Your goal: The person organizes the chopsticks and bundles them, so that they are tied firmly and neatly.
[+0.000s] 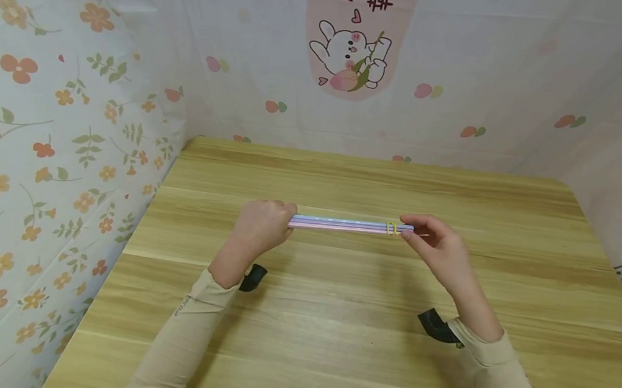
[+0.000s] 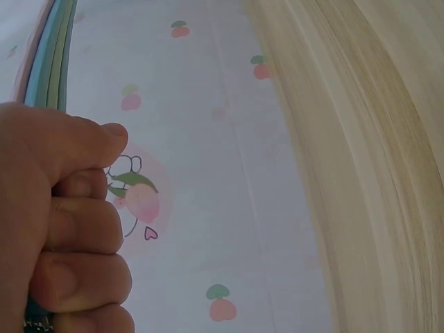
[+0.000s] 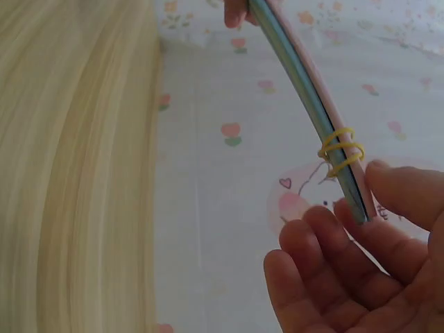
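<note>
A bundle of long, thin pastel sticks, chopstick-like in shape, is held level above the table. Pink, lilac, blue and green show among them. My left hand grips one end in a fist, which hides that part; the curled fingers fill the left wrist view. At the other end my right hand pinches the bundle near its tips between thumb and forefinger, the other fingers loosely bent. A yellow rubber band is wound round the sticks just short of the right thumb.
Beneath the hands lies a wood-grain table. Printed cloth with a rabbit picture hangs behind its far edge, and a flowered cloth runs along the left side. A dark camera mount sits at the right wrist.
</note>
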Demonstrator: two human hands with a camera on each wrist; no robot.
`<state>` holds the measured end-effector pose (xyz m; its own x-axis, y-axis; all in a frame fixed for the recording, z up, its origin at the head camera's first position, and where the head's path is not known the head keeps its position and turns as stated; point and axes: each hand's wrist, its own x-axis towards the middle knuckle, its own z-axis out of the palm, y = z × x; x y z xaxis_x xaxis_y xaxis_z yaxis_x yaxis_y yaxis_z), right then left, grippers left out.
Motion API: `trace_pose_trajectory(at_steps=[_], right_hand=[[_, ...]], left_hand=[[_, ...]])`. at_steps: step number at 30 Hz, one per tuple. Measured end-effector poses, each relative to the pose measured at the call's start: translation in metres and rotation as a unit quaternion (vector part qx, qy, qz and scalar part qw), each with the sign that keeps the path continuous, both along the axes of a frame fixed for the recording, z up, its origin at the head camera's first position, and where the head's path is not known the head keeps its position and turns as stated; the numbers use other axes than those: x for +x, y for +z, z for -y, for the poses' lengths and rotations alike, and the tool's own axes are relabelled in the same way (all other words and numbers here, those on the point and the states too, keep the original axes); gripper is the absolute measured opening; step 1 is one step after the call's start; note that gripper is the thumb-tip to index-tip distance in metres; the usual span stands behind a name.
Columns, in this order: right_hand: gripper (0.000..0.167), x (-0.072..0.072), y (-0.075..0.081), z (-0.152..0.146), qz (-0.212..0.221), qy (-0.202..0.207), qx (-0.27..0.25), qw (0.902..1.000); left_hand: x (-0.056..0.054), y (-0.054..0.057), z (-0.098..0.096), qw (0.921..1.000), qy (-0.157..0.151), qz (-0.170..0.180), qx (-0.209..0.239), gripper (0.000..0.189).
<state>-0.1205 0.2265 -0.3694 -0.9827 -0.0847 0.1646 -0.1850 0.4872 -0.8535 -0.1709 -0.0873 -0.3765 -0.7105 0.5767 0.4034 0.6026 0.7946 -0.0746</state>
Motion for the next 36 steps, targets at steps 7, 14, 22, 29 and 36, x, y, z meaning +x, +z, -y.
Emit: trace_pose_trajectory(at_steps=[7, 14, 22, 29, 36], right_hand=[[0.025, -0.0014, 0.0033, -0.0032, -0.081, 0.023, 0.104, 0.991], [0.023, -0.0023, 0.0038, -0.0031, -0.112, 0.035, 0.157, 0.9806], [0.025, -0.0054, 0.002, -0.0003, -0.152, 0.044, 0.173, 0.972], [0.031, -0.0049, 0.0032, 0.0035, -0.171, 0.056, 0.187, 0.9657], [0.034, -0.0059, 0.0012, 0.0052, -0.182, 0.066, 0.175, 0.9654]], left_hand=[[-0.0003, 0.001, -0.0004, 1.0, 0.0, 0.003, -0.005, 0.015], [-0.0004, 0.0021, -0.0025, 0.9999, 0.002, 0.011, -0.01, 0.016], [-0.0003, 0.0023, -0.0047, 0.9998, 0.003, 0.013, -0.012, 0.016], [0.0, 0.0015, -0.0056, 0.9997, 0.004, 0.013, -0.021, 0.016], [0.0014, 0.0021, -0.0058, 0.9998, 0.003, 0.01, -0.018, 0.014]])
